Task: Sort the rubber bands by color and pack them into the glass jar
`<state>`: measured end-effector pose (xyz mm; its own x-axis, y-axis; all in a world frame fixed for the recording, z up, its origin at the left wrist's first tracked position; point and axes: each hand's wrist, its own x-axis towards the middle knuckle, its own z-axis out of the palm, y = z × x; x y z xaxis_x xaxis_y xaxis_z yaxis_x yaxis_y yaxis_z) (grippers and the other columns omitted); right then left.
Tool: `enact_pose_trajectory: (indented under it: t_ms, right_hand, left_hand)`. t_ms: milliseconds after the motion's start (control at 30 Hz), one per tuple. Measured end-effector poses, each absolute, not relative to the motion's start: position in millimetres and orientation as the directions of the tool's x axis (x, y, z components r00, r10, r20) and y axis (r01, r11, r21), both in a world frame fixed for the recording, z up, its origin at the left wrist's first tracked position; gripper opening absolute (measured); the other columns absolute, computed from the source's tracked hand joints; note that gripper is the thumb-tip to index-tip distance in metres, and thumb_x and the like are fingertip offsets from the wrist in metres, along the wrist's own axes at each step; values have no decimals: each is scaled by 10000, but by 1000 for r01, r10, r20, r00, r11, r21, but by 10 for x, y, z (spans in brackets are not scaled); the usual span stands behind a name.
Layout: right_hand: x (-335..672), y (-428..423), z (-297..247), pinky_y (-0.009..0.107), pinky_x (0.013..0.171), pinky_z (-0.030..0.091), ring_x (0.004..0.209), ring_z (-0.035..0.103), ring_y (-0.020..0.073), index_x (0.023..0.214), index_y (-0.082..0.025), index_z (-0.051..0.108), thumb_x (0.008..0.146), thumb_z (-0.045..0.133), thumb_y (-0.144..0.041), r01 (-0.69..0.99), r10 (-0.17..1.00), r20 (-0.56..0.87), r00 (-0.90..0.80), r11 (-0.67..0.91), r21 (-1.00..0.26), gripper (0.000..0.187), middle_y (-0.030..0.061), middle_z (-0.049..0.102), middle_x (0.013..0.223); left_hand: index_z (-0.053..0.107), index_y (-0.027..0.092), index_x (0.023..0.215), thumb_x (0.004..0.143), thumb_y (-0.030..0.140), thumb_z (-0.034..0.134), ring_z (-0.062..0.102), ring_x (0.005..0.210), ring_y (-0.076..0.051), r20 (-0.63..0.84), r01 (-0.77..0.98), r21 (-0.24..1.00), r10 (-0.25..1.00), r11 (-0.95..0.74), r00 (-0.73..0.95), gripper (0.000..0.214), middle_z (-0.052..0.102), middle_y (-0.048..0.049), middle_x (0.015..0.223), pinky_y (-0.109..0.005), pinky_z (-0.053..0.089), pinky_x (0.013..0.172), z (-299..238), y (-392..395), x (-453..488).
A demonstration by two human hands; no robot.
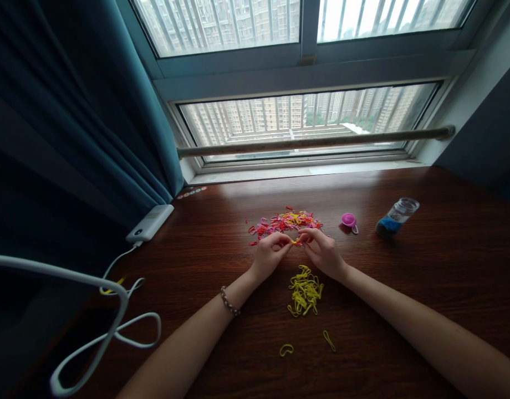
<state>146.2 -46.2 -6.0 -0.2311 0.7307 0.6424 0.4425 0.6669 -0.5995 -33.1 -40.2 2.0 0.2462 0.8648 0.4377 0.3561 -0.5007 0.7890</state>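
Note:
Between the fingertips of both hands is a small yellow rubber band (295, 241), partly covered by the fingers. My left hand (270, 256) pinches it from the left, a beaded bracelet (229, 302) round the wrist. From the right, my right hand (324, 255) is closed in a pinch on the same band. Just beyond the hands lies a mixed heap of red, pink and yellow rubber bands (286, 222), its near side hidden by the fingers. Nearer to me is a pile of yellow-green rubber bands (305, 291). Two loose yellow bands (286, 350) lie closer still, apart from each other.
A pink cup-like lid with a loop (348, 220) rests right of the heap. Further right, a clear jar with a blue band (397, 217) stands on the brown table (446, 277). At left are a white power bank (150, 223) and white cables (124, 302). A window bar (321, 142) spans the back.

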Motion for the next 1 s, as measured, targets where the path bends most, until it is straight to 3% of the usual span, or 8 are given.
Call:
enact_pose_trajectory:
  t_ms: [267,467,633,733,867,1000]
  right_hand:
    - [1461,-455,-61,283,726,483,736,586,147,1071,-199,503,772,490,-132,436,770,601,-215,626,-647,307,29,623,815]
    - [1496,-404,-71,307,722,489,720,600,164,998,-197,551,772,515,-152,485,809,583,-70,539,-689,233,32,644,803]
    - [1509,-383,-25,326,856,471,975,581,180,990,-225,602,818,488,-170,398,745,596,-299,665,-631,213,54,624,1050]
    - [1549,-331,-34,358,932,429,1070,531,184,1041,-226,595,829,454,-136,441,737,612,-288,669,-598,270,59,591,1130]
    - [1636,-225,-115,437,973,377,1125,483,216,1023,-222,619,809,428,-86,580,752,596,-282,628,-518,317,56,632,1063]
    - [1669,-172,-214,533,996,285,1148,457,254,956,-223,653,781,448,-82,689,779,535,-327,584,-429,305,50,653,1033]
  left_hand:
    - [596,153,762,772,274,563,561,684,-128,391,331,839,901,-433,187,126,606,-22,731,-241,474,632,-11,-375,-344]
    - [583,152,791,772,305,552,560,658,-120,341,276,895,937,-349,78,157,597,-16,738,-240,478,626,-60,-317,-369]
    - [578,153,812,773,330,554,572,632,-117,293,196,935,955,-295,38,183,597,-8,724,-238,483,624,-70,-294,-372]
    - [575,155,804,788,329,538,565,630,-116,300,200,932,953,-301,38,179,588,-6,706,-237,473,627,-61,-298,-375]
    - [566,151,752,823,316,491,538,635,-119,350,273,881,921,-386,172,195,568,-17,687,-238,451,616,6,-366,-366]
    - [572,154,711,838,286,470,508,623,-119,401,342,718,761,-607,509,209,553,-29,670,-228,418,588,93,-515,-310]
